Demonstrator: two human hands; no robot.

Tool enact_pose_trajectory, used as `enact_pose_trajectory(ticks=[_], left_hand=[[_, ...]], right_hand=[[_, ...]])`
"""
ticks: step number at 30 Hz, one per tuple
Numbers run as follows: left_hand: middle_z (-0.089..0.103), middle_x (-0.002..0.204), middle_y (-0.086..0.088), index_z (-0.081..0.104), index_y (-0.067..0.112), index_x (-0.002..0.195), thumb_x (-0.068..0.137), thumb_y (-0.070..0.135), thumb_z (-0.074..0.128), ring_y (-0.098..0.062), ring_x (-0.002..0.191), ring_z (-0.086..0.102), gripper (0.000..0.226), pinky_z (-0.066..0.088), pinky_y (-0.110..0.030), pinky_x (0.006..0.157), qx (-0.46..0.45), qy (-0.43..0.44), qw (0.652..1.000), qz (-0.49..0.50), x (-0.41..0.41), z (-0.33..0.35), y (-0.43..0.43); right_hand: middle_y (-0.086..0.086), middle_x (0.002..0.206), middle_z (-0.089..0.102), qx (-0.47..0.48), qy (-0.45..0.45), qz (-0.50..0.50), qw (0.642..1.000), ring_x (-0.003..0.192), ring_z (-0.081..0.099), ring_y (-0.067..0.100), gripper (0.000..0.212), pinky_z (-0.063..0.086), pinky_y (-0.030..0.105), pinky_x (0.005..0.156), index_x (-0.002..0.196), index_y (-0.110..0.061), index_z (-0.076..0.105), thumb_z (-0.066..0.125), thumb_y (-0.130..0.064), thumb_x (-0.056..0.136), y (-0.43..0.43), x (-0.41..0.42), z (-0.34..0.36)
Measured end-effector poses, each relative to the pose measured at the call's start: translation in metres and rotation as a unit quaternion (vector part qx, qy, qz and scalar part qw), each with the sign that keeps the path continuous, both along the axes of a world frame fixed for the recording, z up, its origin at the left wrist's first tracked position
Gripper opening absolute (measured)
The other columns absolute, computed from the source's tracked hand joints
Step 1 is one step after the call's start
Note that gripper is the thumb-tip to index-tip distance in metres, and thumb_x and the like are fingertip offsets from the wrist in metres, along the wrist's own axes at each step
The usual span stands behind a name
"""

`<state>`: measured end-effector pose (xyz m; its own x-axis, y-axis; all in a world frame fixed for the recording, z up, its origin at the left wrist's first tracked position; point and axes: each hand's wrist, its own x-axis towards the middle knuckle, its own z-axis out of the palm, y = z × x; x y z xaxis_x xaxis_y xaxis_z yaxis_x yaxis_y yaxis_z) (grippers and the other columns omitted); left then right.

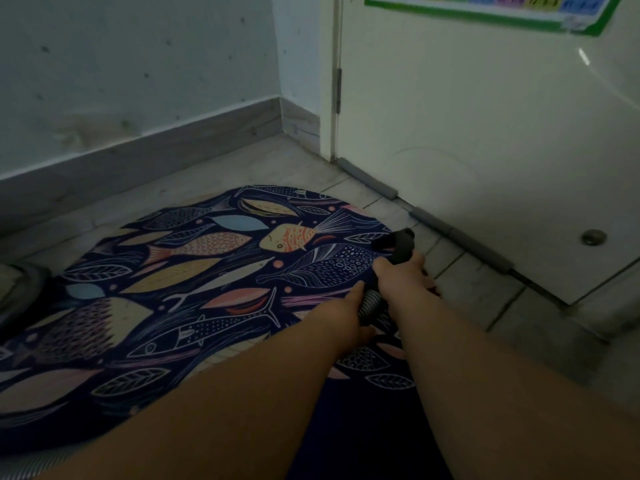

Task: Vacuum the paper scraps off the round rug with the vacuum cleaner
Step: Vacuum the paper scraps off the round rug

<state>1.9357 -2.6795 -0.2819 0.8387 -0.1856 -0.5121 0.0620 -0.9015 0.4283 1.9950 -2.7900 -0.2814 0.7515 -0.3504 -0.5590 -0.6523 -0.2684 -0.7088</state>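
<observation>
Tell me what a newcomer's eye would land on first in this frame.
The dark round rug with its bright fish pattern fills the floor at centre and left. At its right edge both bare arms reach forward: the right hand holds the black vacuum nozzle, the left hand the ribbed hose just behind it. Beyond them stands a white door with a colourful poster at the top.

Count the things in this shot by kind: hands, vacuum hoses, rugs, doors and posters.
2 hands: left hand, right hand
1 vacuum hose, gripped by both hands
1 rug
1 door
1 poster
Total: 6
</observation>
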Motion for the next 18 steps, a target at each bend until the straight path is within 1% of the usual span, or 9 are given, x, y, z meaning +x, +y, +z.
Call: enact_pose_trajectory(ticks=[1, 2, 3, 4, 5, 9, 12, 14, 18], left_hand=[[0.042, 0.145, -0.014, -0.012, 0.027, 0.150, 0.093, 0.039, 0.055, -0.029, 0.127, 0.045, 0.089, 0.040, -0.035, 0.102, 0.001, 0.001, 1.000, 0.007, 0.001, -0.002, 0.003], [0.044, 0.143, -0.014, -0.013, 0.028, 0.150, 0.093, 0.038, 0.056, -0.029, 0.125, 0.047, 0.090, 0.040, -0.034, 0.100, 0.002, 0.000, 1.000, 0.013, 0.004, -0.003, 0.006], [0.046, 0.141, -0.014, -0.013, 0.028, 0.150, 0.093, 0.037, 0.056, -0.029, 0.123, 0.048, 0.091, 0.040, -0.033, 0.097, 0.005, -0.003, 1.000, 0.019, 0.007, -0.005, 0.009], [0.047, 0.139, -0.014, -0.014, 0.028, 0.150, 0.092, 0.035, 0.057, -0.029, 0.121, 0.050, 0.092, 0.041, -0.033, 0.095, 0.007, -0.006, 1.000, 0.021, 0.008, -0.006, 0.010], [0.049, 0.138, -0.014, -0.015, 0.027, 0.150, 0.092, 0.034, 0.058, -0.029, 0.119, 0.051, 0.093, 0.041, -0.033, 0.094, 0.008, -0.009, 1.000, 0.021, 0.010, -0.006, 0.011], [0.051, 0.134, -0.015, -0.017, 0.025, 0.150, 0.092, 0.028, 0.057, -0.029, 0.116, 0.053, 0.094, 0.043, -0.035, 0.093, 0.004, -0.017, 0.999, 0.028, 0.017, -0.009, 0.017], [0.051, 0.133, -0.015, -0.017, 0.024, 0.149, 0.092, 0.027, 0.057, -0.029, 0.116, 0.053, 0.094, 0.043, -0.034, 0.094, -0.001, -0.019, 0.999, 0.043, 0.020, -0.011, 0.024], [0.052, 0.133, -0.015, -0.017, 0.025, 0.149, 0.091, 0.027, 0.057, -0.029, 0.115, 0.053, 0.094, 0.043, -0.034, 0.093, -0.003, -0.018, 0.998, 0.054, 0.018, -0.012, 0.030], [0.050, 0.135, -0.015, -0.017, 0.024, 0.150, 0.092, 0.027, 0.057, -0.029, 0.117, 0.052, 0.094, 0.041, -0.030, 0.089, -0.002, -0.016, 0.998, 0.063, 0.011, -0.008, 0.043]], right_hand=[[0.020, 0.144, 0.038, 0.006, -0.002, -0.001, 1.000, 0.063, 0.035, 0.025, 0.076, 0.041, 0.034, 0.057, 0.158, -0.031, 0.004, 0.053, -0.027, 0.100, 0.004, 0.002, 0.000], [0.020, 0.144, 0.039, 0.014, -0.005, -0.005, 1.000, 0.067, 0.040, 0.028, 0.077, 0.048, 0.039, 0.066, 0.157, -0.033, 0.003, 0.053, -0.027, 0.099, 0.009, 0.007, -0.002], [0.021, 0.143, 0.041, 0.020, -0.011, -0.009, 1.000, 0.074, 0.047, 0.032, 0.078, 0.053, 0.045, 0.077, 0.157, -0.034, 0.004, 0.054, -0.027, 0.098, 0.014, 0.011, -0.005], [0.021, 0.142, 0.044, 0.026, -0.018, -0.010, 0.999, 0.084, 0.053, 0.035, 0.079, 0.054, 0.051, 0.085, 0.156, -0.035, 0.005, 0.056, -0.026, 0.097, 0.019, 0.013, -0.006], [0.021, 0.141, 0.045, 0.034, -0.026, -0.010, 0.999, 0.091, 0.054, 0.037, 0.079, 0.054, 0.055, 0.088, 0.156, -0.035, 0.006, 0.057, -0.025, 0.096, 0.023, 0.016, -0.006], [0.020, 0.142, 0.044, 0.064, -0.041, 0.006, 0.997, 0.105, 0.055, 0.040, 0.080, 0.053, 0.058, 0.091, 0.156, -0.035, 0.009, 0.058, -0.025, 0.095, 0.034, 0.030, -0.007], [0.019, 0.142, 0.043, 0.059, -0.040, 0.028, 0.997, 0.098, 0.054, 0.037, 0.079, 0.053, 0.056, 0.091, 0.156, -0.035, 0.007, 0.057, -0.026, 0.095, 0.042, 0.034, -0.008], [0.019, 0.139, 0.046, 0.061, -0.044, 0.041, 0.996, 0.095, 0.054, 0.036, 0.077, 0.054, 0.053, 0.089, 0.156, -0.034, 0.010, 0.057, -0.026, 0.095, 0.048, 0.036, -0.011], [0.018, 0.137, 0.047, 0.072, -0.036, 0.069, 0.994, 0.095, 0.054, 0.034, 0.076, 0.051, 0.045, 0.077, 0.156, -0.034, 0.011, 0.057, -0.027, 0.095, 0.061, 0.035, -0.012]])
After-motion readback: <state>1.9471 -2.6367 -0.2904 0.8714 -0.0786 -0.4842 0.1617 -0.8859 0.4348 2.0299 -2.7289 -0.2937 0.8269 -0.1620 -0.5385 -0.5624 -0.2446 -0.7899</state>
